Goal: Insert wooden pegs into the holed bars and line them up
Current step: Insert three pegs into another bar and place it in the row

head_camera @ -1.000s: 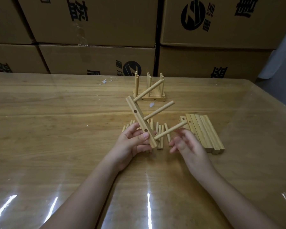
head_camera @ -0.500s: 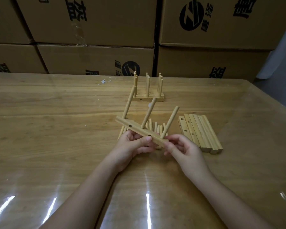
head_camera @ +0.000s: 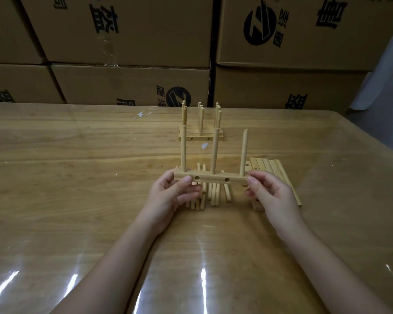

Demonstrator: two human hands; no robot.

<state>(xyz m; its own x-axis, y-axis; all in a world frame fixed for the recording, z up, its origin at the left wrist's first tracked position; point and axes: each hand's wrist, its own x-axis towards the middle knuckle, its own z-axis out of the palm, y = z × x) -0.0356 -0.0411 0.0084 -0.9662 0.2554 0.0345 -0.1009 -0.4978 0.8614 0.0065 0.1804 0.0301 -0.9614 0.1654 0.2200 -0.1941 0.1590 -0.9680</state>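
Observation:
A holed wooden bar [head_camera: 211, 178] is held level above the table with three pegs [head_camera: 214, 151] standing upright in it. My left hand [head_camera: 171, 196] pinches its left end and my right hand [head_camera: 271, 196] pinches its right end. Two side holes face me. Beneath the bar lies a pile of loose pegs [head_camera: 210, 194], partly hidden by my hands. To the right is a row of bare holed bars [head_camera: 270, 168]. Farther back stand several finished bars with upright pegs [head_camera: 201, 130], lined up side by side.
The wooden table [head_camera: 77, 177] has a glossy clear cover. Stacked cardboard boxes [head_camera: 127, 32] form a wall along its far edge. Small white scraps [head_camera: 141, 114] lie on the table at the back.
The bar was tilted steeply with pegs pointing right; it has been turned level with pegs upright. My right hand has moved from the last peg to the bar's right end.

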